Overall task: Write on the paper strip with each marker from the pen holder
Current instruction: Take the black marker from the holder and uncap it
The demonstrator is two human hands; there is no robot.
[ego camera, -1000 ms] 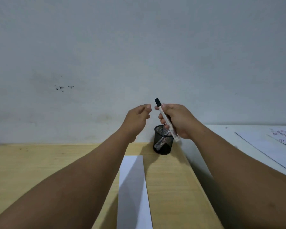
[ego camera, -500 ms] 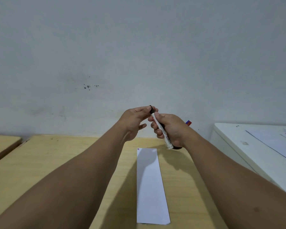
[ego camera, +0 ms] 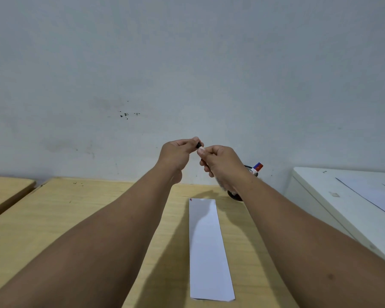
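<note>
My right hand point(ego camera: 220, 163) is closed around a white marker, whose body is mostly hidden in the fist. My left hand point(ego camera: 178, 154) pinches the marker's black cap point(ego camera: 199, 145) at the top end. Both hands hover above the wooden table point(ego camera: 53, 218), over the far end of the white paper strip point(ego camera: 207, 252). The strip lies lengthwise with a small red mark at its far left corner. The black mesh pen holder point(ego camera: 236, 195) stands behind my right wrist, mostly hidden. A marker with a red and blue end point(ego camera: 257, 167) sticks out of it.
A white cabinet top point(ego camera: 342, 196) with paper sheets lies to the right of the table. A second wooden table point(ego camera: 5, 192) sits at the far left. A pale wall rises just behind.
My left hand has closed on the black cap of the marker. The right hand has drawn the marker in toward it. My view has shifted, so the pen holder is now behind my right wrist.
</note>
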